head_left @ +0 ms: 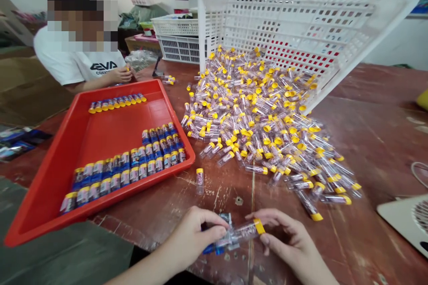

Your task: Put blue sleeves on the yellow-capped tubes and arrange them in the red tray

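Near the table's front edge, my left hand (202,236) pinches a blue and clear plastic packet (217,247) at the bottom end of a clear tube (245,232). Whether the tube's end sits inside the packet or against it, I cannot tell. My right hand (286,238) grips the tube's yellow cap (259,226) between thumb and fingers. The tube lies almost level, its cap to the right. Just beyond my hands another yellow-capped tube (199,182) stands alone on the table. A big heap of such tubes (247,124) spreads out behind it.
A red tray (113,127) on the left holds rows of blue-wrapped tubes (133,171). A white plastic basket (354,49) lies tipped behind the heap. Across the tray sits a co-worker (80,62), hands together. A white vented device (409,220) is at the right edge.
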### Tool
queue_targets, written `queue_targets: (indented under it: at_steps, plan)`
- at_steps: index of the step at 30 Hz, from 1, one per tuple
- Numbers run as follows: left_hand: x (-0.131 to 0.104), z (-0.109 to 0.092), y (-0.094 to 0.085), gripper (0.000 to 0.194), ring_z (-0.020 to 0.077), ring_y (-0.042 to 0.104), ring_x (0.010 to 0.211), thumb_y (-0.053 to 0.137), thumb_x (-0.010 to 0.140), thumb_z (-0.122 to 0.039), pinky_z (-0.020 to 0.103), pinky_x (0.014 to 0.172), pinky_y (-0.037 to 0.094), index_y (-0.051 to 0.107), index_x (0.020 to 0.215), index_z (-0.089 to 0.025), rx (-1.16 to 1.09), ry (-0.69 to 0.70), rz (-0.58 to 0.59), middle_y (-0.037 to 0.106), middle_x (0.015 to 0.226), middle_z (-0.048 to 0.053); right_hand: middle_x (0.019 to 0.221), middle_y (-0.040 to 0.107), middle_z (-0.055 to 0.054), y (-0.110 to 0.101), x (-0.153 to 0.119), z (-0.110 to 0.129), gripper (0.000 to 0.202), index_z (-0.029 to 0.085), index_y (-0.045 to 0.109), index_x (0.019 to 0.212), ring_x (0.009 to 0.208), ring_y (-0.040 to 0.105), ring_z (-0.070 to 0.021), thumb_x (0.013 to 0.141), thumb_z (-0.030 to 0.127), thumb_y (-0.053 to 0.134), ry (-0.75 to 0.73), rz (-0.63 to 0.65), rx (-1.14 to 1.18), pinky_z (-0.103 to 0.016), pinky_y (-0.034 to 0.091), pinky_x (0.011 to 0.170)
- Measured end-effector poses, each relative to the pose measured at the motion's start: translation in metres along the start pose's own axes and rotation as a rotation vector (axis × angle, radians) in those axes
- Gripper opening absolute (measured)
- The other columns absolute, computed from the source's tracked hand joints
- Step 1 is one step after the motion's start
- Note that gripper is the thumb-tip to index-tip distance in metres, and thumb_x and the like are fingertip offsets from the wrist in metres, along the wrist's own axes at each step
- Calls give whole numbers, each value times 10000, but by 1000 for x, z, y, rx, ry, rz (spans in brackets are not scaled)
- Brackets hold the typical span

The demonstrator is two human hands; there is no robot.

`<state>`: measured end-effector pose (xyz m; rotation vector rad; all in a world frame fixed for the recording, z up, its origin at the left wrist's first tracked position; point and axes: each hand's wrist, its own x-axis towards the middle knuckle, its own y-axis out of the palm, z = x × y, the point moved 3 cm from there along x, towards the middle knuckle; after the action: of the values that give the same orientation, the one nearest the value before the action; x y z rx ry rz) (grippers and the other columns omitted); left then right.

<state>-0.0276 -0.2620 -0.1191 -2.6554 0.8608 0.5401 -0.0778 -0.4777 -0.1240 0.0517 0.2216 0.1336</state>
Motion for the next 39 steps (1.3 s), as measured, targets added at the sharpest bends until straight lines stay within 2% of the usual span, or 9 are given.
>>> queue_targets:
  at_steps: [4,9,14,20,28,32,34,36,39]
  plan:
    - [-4,-4,4,291,171,600,731,658,801,-387,230,648,385,775,938,-159,-41,1,46,721,801,28,893,727,-44,13,2,-7,226,216,719,1001,557,550,-58,806,325,757,25,-100,160,-163,497,552]
    - [-10,-14,4,252,186,613,875,704,717,-240,242,773,399,771,960,-238,141,4,-7,723,916,-15,1025,704,-75,29,2,-28,289,187,725,1014,536,611,-58,768,325,790,49,20,329,-165,525,505]
    - [-14,-21,8,248,215,561,982,707,733,-254,305,896,375,751,977,-249,178,88,-13,692,979,8,806,653,-14,42,-4,-39,143,166,660,900,520,618,-99,804,240,736,332,103,730,-202,536,437]
    - [-12,-13,24,310,220,565,967,757,705,-276,328,913,382,763,1012,-233,-15,142,30,670,982,47,929,705,-49,73,-12,-42,319,179,617,1094,733,691,-142,785,226,681,429,194,1089,-265,545,693]
    - [-8,-9,28,314,207,592,923,741,696,-245,305,870,423,765,1004,-191,-114,49,13,655,979,58,822,728,-48,85,-8,-49,265,166,669,1008,685,698,-149,816,349,657,416,378,1142,-221,524,631]
    - [-13,-19,26,292,215,572,992,739,699,-203,328,919,406,749,990,-224,39,86,55,663,1001,35,934,729,-63,83,-9,-45,274,168,659,1060,751,678,-138,813,286,644,390,322,1111,-231,513,672]
    - [-17,-32,16,272,207,560,1009,749,686,-173,319,913,405,741,948,-245,172,181,66,654,1000,13,1134,698,-71,78,-9,-41,355,205,637,1136,905,673,-160,795,290,681,359,286,1099,-259,518,737]
    - [-18,-48,-9,209,183,567,969,726,727,-191,297,875,421,728,930,-242,274,286,-4,644,987,5,1254,657,-88,67,-9,-36,407,241,632,1160,1075,639,-219,784,371,718,321,289,1045,-306,527,768]
    - [-11,-67,-86,188,152,598,823,617,843,-315,259,761,463,696,968,-199,351,312,-264,666,918,18,1286,650,-117,32,-8,-37,411,281,662,1111,1149,617,-269,755,472,739,281,190,916,-353,533,774]
